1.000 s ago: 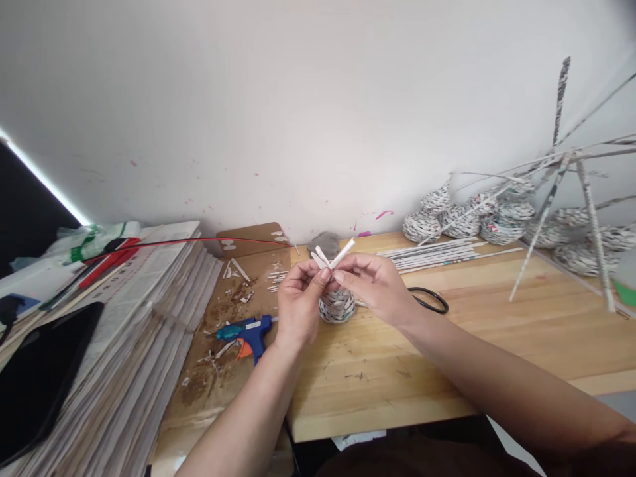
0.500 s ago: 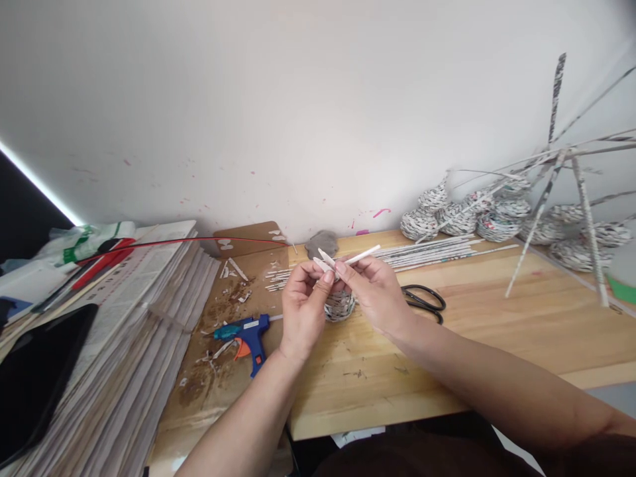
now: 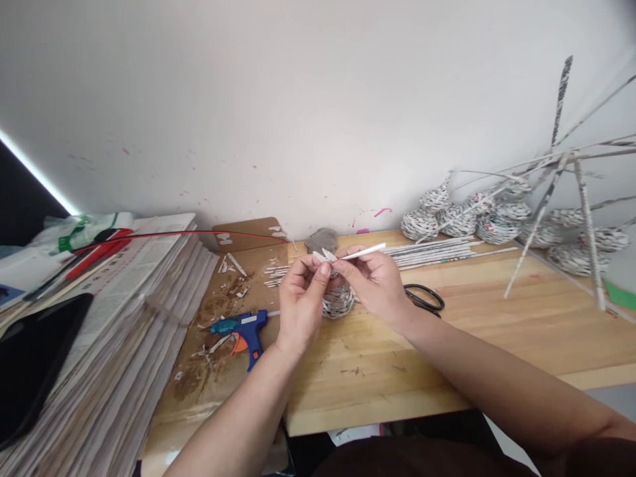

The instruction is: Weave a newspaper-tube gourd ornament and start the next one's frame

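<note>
My left hand point(image 3: 304, 295) pinches a small pointed white paper piece point(image 3: 325, 256) between thumb and fingers. Close beside it, my right hand point(image 3: 372, 281) grips a thin white paper stick point(image 3: 365, 252), whose far end points up to the right. The fingertips of both hands nearly meet, and they hide part of the paper. Just below them on the wooden table sits a small woven paper piece point(image 3: 338, 303), partly covered by my hands. A grey lump point(image 3: 322, 240) lies behind the fingers.
A blue glue gun point(image 3: 248, 329) lies left among paper scraps. Black-handled scissors point(image 3: 424, 299) and paper sticks point(image 3: 432, 252) are on the right. Woven paper balls point(image 3: 419, 225) and a stick frame point(image 3: 589, 225) stand farther right. Stacked newspapers point(image 3: 163, 318) and a black phone point(image 3: 40, 364) are left.
The paper stick in my right hand has shifted slightly right, and its inner end no longer crosses the small pointed piece so visibly. Both hands stay close together.
</note>
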`<state>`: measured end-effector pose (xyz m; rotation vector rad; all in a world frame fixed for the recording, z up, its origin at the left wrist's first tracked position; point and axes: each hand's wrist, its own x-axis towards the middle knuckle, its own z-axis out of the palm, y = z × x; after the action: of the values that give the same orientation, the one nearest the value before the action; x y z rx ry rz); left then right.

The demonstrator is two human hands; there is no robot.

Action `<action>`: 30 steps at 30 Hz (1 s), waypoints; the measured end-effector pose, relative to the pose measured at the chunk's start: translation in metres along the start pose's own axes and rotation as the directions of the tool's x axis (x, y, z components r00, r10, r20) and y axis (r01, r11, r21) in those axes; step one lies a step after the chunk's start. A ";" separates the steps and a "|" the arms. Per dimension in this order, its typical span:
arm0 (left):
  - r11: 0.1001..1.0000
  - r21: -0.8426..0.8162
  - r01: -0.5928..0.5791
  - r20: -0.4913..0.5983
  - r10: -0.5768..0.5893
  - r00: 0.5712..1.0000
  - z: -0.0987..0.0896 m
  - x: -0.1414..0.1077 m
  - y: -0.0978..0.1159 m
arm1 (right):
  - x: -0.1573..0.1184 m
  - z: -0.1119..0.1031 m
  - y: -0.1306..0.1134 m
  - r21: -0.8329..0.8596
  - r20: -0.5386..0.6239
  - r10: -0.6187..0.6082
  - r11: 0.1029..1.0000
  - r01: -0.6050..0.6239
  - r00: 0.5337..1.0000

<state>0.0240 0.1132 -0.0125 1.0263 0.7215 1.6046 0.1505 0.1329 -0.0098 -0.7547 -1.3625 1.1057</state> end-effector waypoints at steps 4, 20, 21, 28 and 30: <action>0.999 -0.019 -0.029 -0.018 0.029 0.999 0.000 0.001 0.001 | 0.003 0.000 -0.004 0.089 0.020 0.012 0.996 -0.013 1.000; 0.924 -0.290 0.250 -0.003 -0.262 0.965 0.001 0.008 0.000 | 0.011 -0.012 -0.022 0.103 0.225 -0.104 0.991 0.083 0.969; 0.924 -0.296 0.244 -0.024 -0.262 0.965 0.001 0.007 -0.001 | 0.011 -0.011 -0.021 0.100 0.217 -0.112 0.991 0.092 0.970; 0.947 -0.257 0.193 -0.088 -0.222 0.971 0.004 0.005 -0.007 | 0.013 -0.009 -0.006 0.170 0.113 -0.087 0.983 0.067 0.990; 0.950 -0.250 0.189 -0.107 -0.221 0.969 0.003 0.006 -0.007 | 0.012 -0.009 -0.005 0.144 0.094 -0.091 0.987 0.077 0.991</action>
<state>0.0294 0.1202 -0.0152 0.6520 0.6816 1.5442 0.1584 0.1436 -0.0018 -0.5407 -1.3723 1.1721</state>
